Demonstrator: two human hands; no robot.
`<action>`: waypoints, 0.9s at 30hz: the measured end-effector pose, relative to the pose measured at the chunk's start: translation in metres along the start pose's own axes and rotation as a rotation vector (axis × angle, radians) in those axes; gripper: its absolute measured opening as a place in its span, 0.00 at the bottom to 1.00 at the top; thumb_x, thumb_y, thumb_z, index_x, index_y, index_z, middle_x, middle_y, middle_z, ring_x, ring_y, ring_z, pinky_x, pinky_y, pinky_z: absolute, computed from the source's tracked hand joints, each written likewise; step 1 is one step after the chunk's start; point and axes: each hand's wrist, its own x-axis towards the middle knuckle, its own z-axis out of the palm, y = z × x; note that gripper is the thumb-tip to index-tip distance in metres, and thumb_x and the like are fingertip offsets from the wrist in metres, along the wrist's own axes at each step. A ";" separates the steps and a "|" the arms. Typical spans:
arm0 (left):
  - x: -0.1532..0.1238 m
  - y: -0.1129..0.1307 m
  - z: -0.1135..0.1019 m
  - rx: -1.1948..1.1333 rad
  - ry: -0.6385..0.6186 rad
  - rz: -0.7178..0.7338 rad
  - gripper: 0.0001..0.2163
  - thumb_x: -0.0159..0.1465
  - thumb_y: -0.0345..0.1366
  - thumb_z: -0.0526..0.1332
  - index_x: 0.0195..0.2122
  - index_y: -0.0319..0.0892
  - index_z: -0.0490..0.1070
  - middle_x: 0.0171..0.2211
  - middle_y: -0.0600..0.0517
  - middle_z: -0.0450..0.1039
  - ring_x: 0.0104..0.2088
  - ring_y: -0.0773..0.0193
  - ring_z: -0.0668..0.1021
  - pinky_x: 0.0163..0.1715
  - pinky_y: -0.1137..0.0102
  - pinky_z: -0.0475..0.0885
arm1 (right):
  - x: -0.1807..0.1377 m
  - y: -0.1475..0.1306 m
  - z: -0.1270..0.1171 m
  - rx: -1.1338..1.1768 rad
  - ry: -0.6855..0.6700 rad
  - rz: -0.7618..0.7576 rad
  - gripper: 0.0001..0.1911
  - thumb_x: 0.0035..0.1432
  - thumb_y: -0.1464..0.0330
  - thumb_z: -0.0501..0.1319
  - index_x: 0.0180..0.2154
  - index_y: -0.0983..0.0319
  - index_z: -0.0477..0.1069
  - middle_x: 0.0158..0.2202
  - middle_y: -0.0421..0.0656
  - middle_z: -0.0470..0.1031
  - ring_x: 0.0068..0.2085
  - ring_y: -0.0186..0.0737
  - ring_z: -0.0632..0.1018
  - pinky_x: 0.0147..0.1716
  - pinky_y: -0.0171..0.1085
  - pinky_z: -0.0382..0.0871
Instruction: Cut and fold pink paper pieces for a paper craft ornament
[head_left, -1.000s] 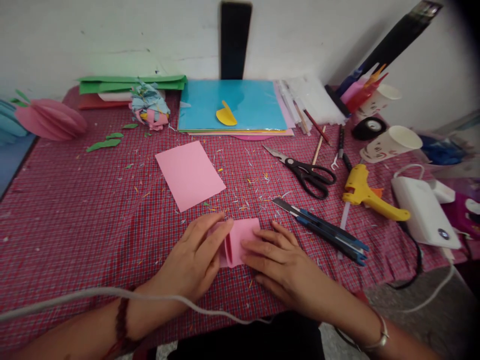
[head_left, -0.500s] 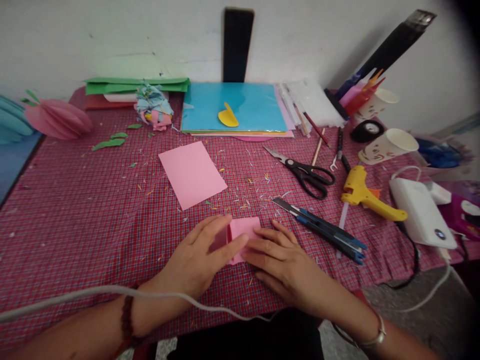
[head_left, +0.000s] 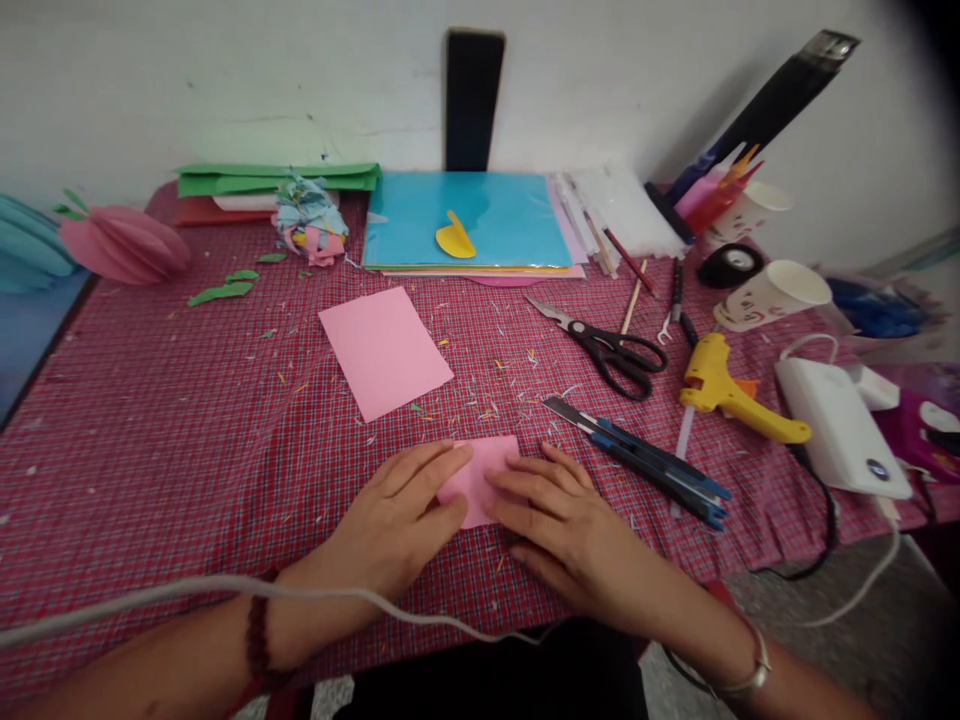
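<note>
Head view: red checked cloth (head_left: 150, 430) covers the whole table and is littered with paper slivers. Blue paper stack (head_left: 510, 215) lies far centre, against the wall. Left hand (head_left: 397, 520) and right hand (head_left: 562, 520) are at the near centre edge, palms down, fingers stretched out flat and slightly apart, gripping nothing. Loose pink sheet (head_left: 384, 350) lies flat just beyond the hands, left of centre. White box (head_left: 840, 425) sits at the right edge with a cable attached. Blue utility knives (head_left: 645, 462) are just right of the right hand, the yellow glue gun (head_left: 731, 390) beyond them, and the black scissors (head_left: 611, 345) farther in. Folded pink paper (head_left: 480, 475) lies flat on the cloth between the hands: left fingers across its left part, right fingertips pressing its right part. Yellow cutout (head_left: 454, 238) rests on the blue stack.
</note>
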 end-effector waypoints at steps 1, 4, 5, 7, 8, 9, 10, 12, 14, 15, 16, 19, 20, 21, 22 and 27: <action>0.001 0.000 -0.001 0.002 0.015 0.008 0.11 0.68 0.27 0.51 0.40 0.40 0.74 0.57 0.43 0.68 0.60 0.53 0.67 0.55 0.58 0.71 | -0.001 0.000 0.000 0.008 0.019 0.004 0.24 0.61 0.72 0.60 0.59 0.56 0.65 0.61 0.43 0.67 0.64 0.45 0.62 0.64 0.55 0.54; 0.002 0.000 -0.002 0.021 0.062 0.026 0.11 0.68 0.27 0.51 0.38 0.39 0.73 0.54 0.43 0.71 0.58 0.54 0.69 0.53 0.58 0.72 | -0.003 0.001 -0.001 0.050 0.101 0.073 0.27 0.62 0.74 0.57 0.62 0.59 0.60 0.63 0.50 0.63 0.64 0.46 0.62 0.61 0.53 0.62; 0.002 0.001 -0.002 0.020 0.064 0.031 0.10 0.68 0.26 0.51 0.38 0.39 0.73 0.54 0.43 0.71 0.58 0.54 0.69 0.54 0.58 0.72 | -0.004 0.002 -0.001 0.070 0.126 0.106 0.27 0.62 0.74 0.57 0.62 0.60 0.59 0.63 0.51 0.62 0.64 0.45 0.63 0.60 0.51 0.64; 0.002 0.001 -0.003 0.007 0.035 0.023 0.10 0.66 0.24 0.52 0.36 0.39 0.72 0.56 0.44 0.70 0.59 0.54 0.69 0.56 0.57 0.71 | -0.005 0.003 0.000 0.104 0.158 0.161 0.27 0.63 0.74 0.56 0.62 0.61 0.58 0.62 0.51 0.63 0.62 0.44 0.65 0.59 0.49 0.66; 0.002 0.001 -0.003 -0.003 0.020 0.017 0.10 0.66 0.23 0.52 0.35 0.40 0.72 0.57 0.44 0.70 0.60 0.54 0.68 0.57 0.57 0.70 | -0.005 0.004 0.001 0.115 0.166 0.174 0.26 0.63 0.74 0.56 0.62 0.61 0.59 0.61 0.51 0.63 0.62 0.44 0.66 0.59 0.49 0.66; 0.002 0.002 -0.003 -0.013 0.011 0.011 0.10 0.66 0.22 0.52 0.35 0.40 0.71 0.57 0.44 0.69 0.60 0.54 0.67 0.58 0.57 0.69 | -0.005 0.005 0.001 0.122 0.167 0.182 0.26 0.63 0.74 0.56 0.62 0.61 0.59 0.60 0.51 0.64 0.61 0.44 0.66 0.59 0.49 0.67; 0.002 0.002 -0.003 -0.020 0.012 0.008 0.11 0.65 0.22 0.52 0.35 0.40 0.71 0.57 0.44 0.70 0.61 0.54 0.67 0.58 0.56 0.68 | -0.005 0.005 0.002 0.125 0.166 0.187 0.26 0.63 0.73 0.56 0.62 0.61 0.59 0.60 0.51 0.64 0.61 0.44 0.67 0.59 0.49 0.67; 0.002 0.004 -0.002 -0.027 0.037 0.008 0.10 0.65 0.22 0.52 0.34 0.39 0.70 0.56 0.44 0.71 0.60 0.54 0.68 0.58 0.56 0.68 | -0.005 0.006 0.003 0.129 0.159 0.193 0.25 0.64 0.74 0.56 0.62 0.60 0.59 0.60 0.51 0.65 0.60 0.44 0.67 0.59 0.50 0.67; 0.004 0.004 -0.001 -0.021 0.067 0.007 0.10 0.65 0.21 0.52 0.34 0.40 0.69 0.54 0.45 0.72 0.59 0.54 0.69 0.57 0.56 0.69 | -0.004 0.005 0.003 0.133 0.160 0.196 0.25 0.64 0.74 0.56 0.61 0.60 0.60 0.60 0.51 0.65 0.60 0.45 0.67 0.58 0.50 0.67; 0.005 0.002 -0.002 -0.012 0.083 0.008 0.10 0.65 0.22 0.52 0.34 0.40 0.69 0.54 0.45 0.73 0.58 0.55 0.70 0.57 0.56 0.69 | -0.004 0.005 0.003 0.133 0.162 0.197 0.24 0.64 0.74 0.56 0.61 0.60 0.60 0.60 0.51 0.65 0.60 0.45 0.67 0.58 0.51 0.67; 0.006 0.000 -0.003 0.003 0.098 0.009 0.09 0.65 0.22 0.53 0.35 0.40 0.69 0.53 0.45 0.73 0.58 0.55 0.71 0.57 0.56 0.69 | -0.004 0.005 0.003 0.133 0.163 0.197 0.24 0.64 0.74 0.56 0.61 0.60 0.60 0.59 0.51 0.65 0.60 0.45 0.68 0.58 0.51 0.68; 0.007 -0.017 -0.016 0.113 0.144 -0.017 0.07 0.64 0.23 0.56 0.38 0.41 0.68 0.55 0.44 0.71 0.57 0.55 0.71 0.59 0.53 0.66 | -0.004 0.004 0.002 0.129 0.173 0.192 0.24 0.64 0.73 0.56 0.60 0.60 0.61 0.59 0.52 0.67 0.59 0.46 0.69 0.56 0.52 0.69; 0.007 -0.025 -0.023 0.181 0.150 -0.048 0.07 0.63 0.23 0.57 0.40 0.41 0.68 0.56 0.44 0.69 0.58 0.54 0.70 0.60 0.50 0.65 | -0.004 0.004 0.001 0.129 0.177 0.188 0.23 0.64 0.73 0.56 0.60 0.60 0.61 0.58 0.52 0.67 0.59 0.46 0.69 0.56 0.52 0.69; 0.006 -0.035 -0.031 0.260 0.151 -0.092 0.08 0.63 0.23 0.58 0.41 0.41 0.67 0.57 0.43 0.67 0.59 0.52 0.69 0.60 0.48 0.63 | -0.004 0.004 0.001 0.129 0.181 0.183 0.23 0.64 0.73 0.56 0.60 0.61 0.61 0.58 0.52 0.67 0.59 0.46 0.70 0.56 0.52 0.70; 0.005 -0.044 -0.040 0.352 0.107 -0.160 0.09 0.63 0.24 0.58 0.43 0.40 0.67 0.59 0.42 0.65 0.60 0.49 0.67 0.61 0.46 0.61 | -0.004 0.004 0.001 0.128 0.184 0.179 0.23 0.64 0.73 0.56 0.60 0.61 0.61 0.58 0.52 0.67 0.59 0.46 0.70 0.56 0.52 0.70; -0.005 -0.085 -0.079 0.687 -0.080 -0.633 0.06 0.66 0.32 0.53 0.40 0.39 0.67 0.46 0.44 0.72 0.56 0.46 0.70 0.60 0.45 0.58 | -0.003 0.004 0.001 0.117 0.179 0.178 0.22 0.64 0.73 0.55 0.59 0.61 0.63 0.58 0.52 0.68 0.58 0.46 0.70 0.55 0.52 0.70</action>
